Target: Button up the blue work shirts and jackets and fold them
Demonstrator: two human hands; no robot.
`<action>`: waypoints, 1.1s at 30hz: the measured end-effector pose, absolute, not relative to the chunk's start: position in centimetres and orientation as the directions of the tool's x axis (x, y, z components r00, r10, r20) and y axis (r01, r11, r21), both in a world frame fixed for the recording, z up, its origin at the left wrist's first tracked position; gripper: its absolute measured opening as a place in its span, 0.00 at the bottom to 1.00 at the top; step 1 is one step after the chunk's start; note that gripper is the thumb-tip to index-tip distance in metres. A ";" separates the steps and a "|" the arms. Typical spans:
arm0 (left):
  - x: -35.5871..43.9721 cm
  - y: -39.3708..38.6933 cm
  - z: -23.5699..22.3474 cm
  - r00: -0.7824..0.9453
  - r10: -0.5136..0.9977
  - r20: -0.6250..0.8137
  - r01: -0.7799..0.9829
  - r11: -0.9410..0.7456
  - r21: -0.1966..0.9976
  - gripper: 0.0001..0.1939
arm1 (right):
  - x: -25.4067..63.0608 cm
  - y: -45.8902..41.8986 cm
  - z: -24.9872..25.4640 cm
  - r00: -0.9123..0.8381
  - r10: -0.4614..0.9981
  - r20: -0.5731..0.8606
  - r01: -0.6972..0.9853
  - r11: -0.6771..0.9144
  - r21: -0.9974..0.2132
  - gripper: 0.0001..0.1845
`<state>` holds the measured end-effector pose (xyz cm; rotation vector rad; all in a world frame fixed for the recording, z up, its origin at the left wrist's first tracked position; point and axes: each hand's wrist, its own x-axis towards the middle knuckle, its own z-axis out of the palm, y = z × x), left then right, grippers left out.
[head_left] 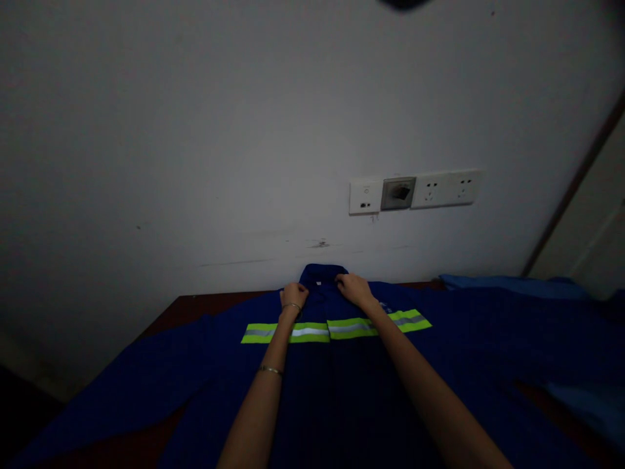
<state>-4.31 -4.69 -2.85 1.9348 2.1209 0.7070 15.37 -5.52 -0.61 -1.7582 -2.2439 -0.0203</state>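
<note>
A dark blue work jacket (312, 378) lies spread out front side up, its sleeves stretched to both sides. Yellow-green bands with a silver stripe (293, 332) cross its chest. At the far end, by the wall, the jacket's collar (325, 269) stands up with a small white label inside. My left hand (294, 296) is closed on the left side of the collar, with bracelets on that wrist and forearm. On the collar's right side, my right hand (354, 288) pinches the edge between thumb and fingers.
The jacket rests on a dark red-brown table (170, 316) pushed against a grey-white wall (195, 163). Wall sockets and switches (430, 190) sit above the table's right half. Lighter blue cloth (512, 284) lies at the back right. A door frame (576, 189) rises at the far right.
</note>
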 end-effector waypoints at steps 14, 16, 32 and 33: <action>-9.0 -3.5 -0.5 -0.281 0.958 0.057 0.644 0.144 0.752 0.07 | 19.7 -4.7 3.6 -0.314 0.929 0.194 0.795 0.369 -0.481 0.14; -9.8 -3.6 -0.4 -0.250 0.967 0.039 0.640 0.135 0.757 0.07 | 20.1 -5.1 4.0 -0.295 0.939 0.177 0.798 0.344 -0.494 0.13; -11.8 -4.2 1.0 -0.101 0.987 -0.125 0.804 0.155 0.574 0.07 | 22.5 -4.2 2.9 -0.154 0.971 0.185 0.660 0.241 -0.712 0.17; -12.0 -4.2 0.9 -0.098 0.986 -0.132 0.801 0.157 0.577 0.07 | 22.7 -4.2 2.8 -0.145 0.974 0.174 0.638 0.227 -0.736 0.18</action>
